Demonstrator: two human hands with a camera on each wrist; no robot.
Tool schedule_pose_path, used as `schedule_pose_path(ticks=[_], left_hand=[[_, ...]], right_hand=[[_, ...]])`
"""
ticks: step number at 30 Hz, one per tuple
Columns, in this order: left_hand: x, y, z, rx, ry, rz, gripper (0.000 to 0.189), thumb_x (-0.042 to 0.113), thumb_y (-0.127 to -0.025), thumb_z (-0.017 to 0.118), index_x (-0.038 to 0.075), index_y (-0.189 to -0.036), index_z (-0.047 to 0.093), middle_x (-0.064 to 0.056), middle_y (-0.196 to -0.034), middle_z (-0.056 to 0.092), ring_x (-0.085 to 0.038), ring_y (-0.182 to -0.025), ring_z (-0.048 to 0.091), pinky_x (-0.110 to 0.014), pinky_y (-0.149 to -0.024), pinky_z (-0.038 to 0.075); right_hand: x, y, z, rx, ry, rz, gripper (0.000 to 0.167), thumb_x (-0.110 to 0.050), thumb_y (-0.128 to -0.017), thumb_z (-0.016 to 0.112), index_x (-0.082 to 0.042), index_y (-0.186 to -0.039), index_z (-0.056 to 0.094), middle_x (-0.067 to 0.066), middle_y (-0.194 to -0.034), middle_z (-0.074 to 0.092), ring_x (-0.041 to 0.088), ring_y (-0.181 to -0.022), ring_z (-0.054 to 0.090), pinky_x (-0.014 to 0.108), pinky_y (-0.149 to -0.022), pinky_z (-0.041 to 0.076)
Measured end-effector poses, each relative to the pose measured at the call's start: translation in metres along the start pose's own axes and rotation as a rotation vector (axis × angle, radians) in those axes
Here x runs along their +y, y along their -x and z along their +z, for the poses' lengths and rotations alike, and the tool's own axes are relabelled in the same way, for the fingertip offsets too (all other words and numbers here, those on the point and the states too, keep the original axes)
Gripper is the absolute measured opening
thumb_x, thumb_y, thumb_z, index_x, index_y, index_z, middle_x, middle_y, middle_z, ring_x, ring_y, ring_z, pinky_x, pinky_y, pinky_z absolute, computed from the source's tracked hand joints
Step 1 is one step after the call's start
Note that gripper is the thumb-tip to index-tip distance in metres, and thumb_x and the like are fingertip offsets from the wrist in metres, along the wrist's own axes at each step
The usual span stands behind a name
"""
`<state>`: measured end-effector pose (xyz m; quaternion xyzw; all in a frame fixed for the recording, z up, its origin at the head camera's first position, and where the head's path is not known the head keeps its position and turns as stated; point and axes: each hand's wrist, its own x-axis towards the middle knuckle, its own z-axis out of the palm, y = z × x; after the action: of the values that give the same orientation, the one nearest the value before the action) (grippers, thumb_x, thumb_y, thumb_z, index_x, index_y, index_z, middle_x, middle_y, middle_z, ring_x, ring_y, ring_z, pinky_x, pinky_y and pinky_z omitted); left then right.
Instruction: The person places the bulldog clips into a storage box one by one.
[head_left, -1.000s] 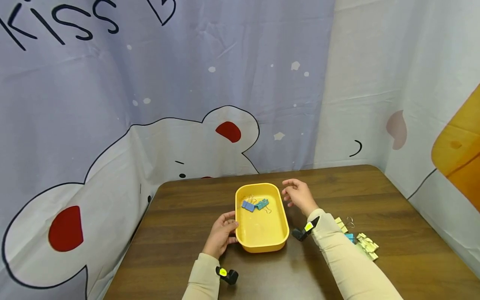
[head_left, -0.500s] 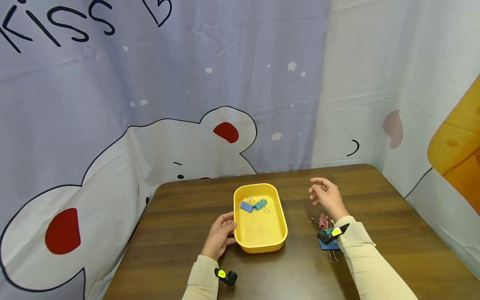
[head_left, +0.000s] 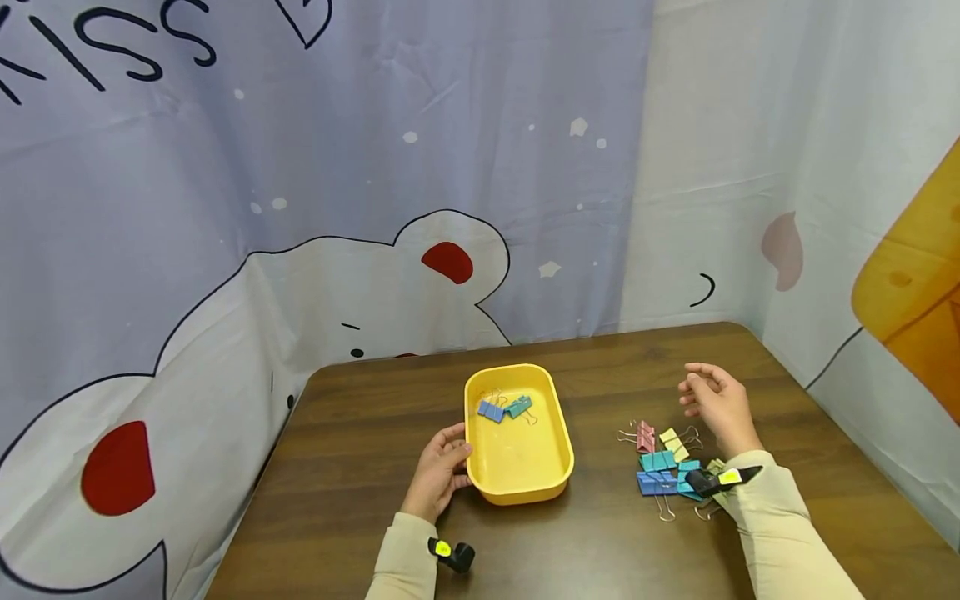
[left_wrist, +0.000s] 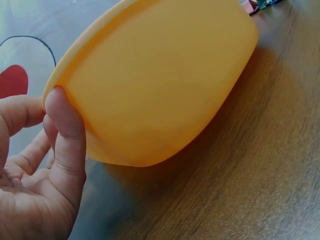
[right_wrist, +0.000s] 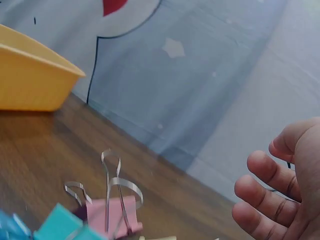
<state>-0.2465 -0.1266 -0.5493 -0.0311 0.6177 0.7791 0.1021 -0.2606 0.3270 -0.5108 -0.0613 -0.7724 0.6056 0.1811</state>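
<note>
A yellow plastic tray (head_left: 525,483) sits on the table, with a blue binder clip (head_left: 491,412) and a green binder clip (head_left: 518,407) inside at its far end. At the tray's left side, my left hand (head_left: 438,471) pinches the rim; the left wrist view shows the thumb (left_wrist: 67,135) against the yellow wall. My right hand (head_left: 723,411) is raised with loosely bent fingers and holds nothing. Below and left of it lies a pile of binder clips, including a pink clip (head_left: 645,437), a pale yellow clip (head_left: 674,445), a teal clip (head_left: 658,461) and a blue clip (head_left: 656,483).
The brown wooden table (head_left: 360,467) carries the tray in the middle and the clip pile to its right. A printed curtain (head_left: 562,183) hangs behind the table's far edge and along its right side. The right sleeve (head_left: 787,525) covers part of the table beside the pile.
My right hand has moved right, away from beside the tray and past the clip pile, uncovering most of the clips. The left hand has stayed at the tray's rim.
</note>
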Motion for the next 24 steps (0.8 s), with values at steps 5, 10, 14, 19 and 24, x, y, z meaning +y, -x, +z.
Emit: schedule_pose_path(ticks=[5, 10, 14, 19, 24], left_hand=[[0.000, 0.001, 0.000, -0.003, 0.008, -0.001, 0.048, 0.003, -0.101, 0.057, 0.000, -0.146, 0.041, -0.016, -0.110, 0.061, -0.014, -0.072, 0.061, -0.027, -0.055, 0.059], [0.002, 0.002, 0.001, -0.002, 0.011, -0.006, 0.048, 0.003, -0.101, 0.057, 0.001, -0.146, 0.042, -0.016, -0.111, 0.061, -0.014, -0.073, 0.062, -0.027, -0.055, 0.059], [0.003, 0.002, 0.001, -0.011, 0.011, 0.003, 0.049, 0.004, -0.101, 0.057, 0.001, -0.147, 0.041, -0.016, -0.111, 0.062, -0.015, -0.075, 0.062, -0.028, -0.056, 0.059], [0.003, 0.002, 0.001, -0.009, 0.009, 0.002, 0.049, 0.005, -0.101, 0.058, 0.002, -0.147, 0.041, -0.016, -0.112, 0.062, -0.015, -0.077, 0.062, -0.029, -0.057, 0.060], [0.003, 0.002, 0.002, -0.005, 0.004, 0.001, 0.049, 0.005, -0.101, 0.058, 0.002, -0.147, 0.041, -0.016, -0.113, 0.061, -0.015, -0.077, 0.062, -0.027, -0.056, 0.059]], right_hand=[[0.011, 0.008, -0.012, 0.005, 0.024, 0.025, 0.025, -0.022, -0.105, 0.052, -0.006, -0.123, 0.059, 0.001, -0.089, 0.071, 0.015, -0.072, 0.069, 0.034, -0.058, 0.060], [0.019, 0.015, -0.018, 0.015, 0.018, 0.030, 0.026, -0.022, -0.105, 0.052, -0.005, -0.123, 0.058, 0.002, -0.089, 0.071, 0.016, -0.071, 0.070, 0.033, -0.059, 0.060], [0.022, 0.020, -0.019, 0.020, 0.013, 0.035, 0.026, -0.019, -0.105, 0.052, -0.002, -0.123, 0.057, 0.004, -0.088, 0.071, 0.013, -0.069, 0.069, 0.033, -0.059, 0.061], [0.026, 0.026, -0.020, 0.020, -0.007, 0.045, 0.026, -0.017, -0.104, 0.052, 0.000, -0.123, 0.056, 0.005, -0.088, 0.071, 0.012, -0.069, 0.069, 0.031, -0.061, 0.061], [0.027, 0.031, -0.020, 0.001, -0.046, 0.047, 0.022, -0.015, -0.103, 0.054, -0.003, -0.121, 0.056, 0.000, -0.087, 0.071, 0.011, -0.071, 0.069, 0.028, -0.063, 0.061]])
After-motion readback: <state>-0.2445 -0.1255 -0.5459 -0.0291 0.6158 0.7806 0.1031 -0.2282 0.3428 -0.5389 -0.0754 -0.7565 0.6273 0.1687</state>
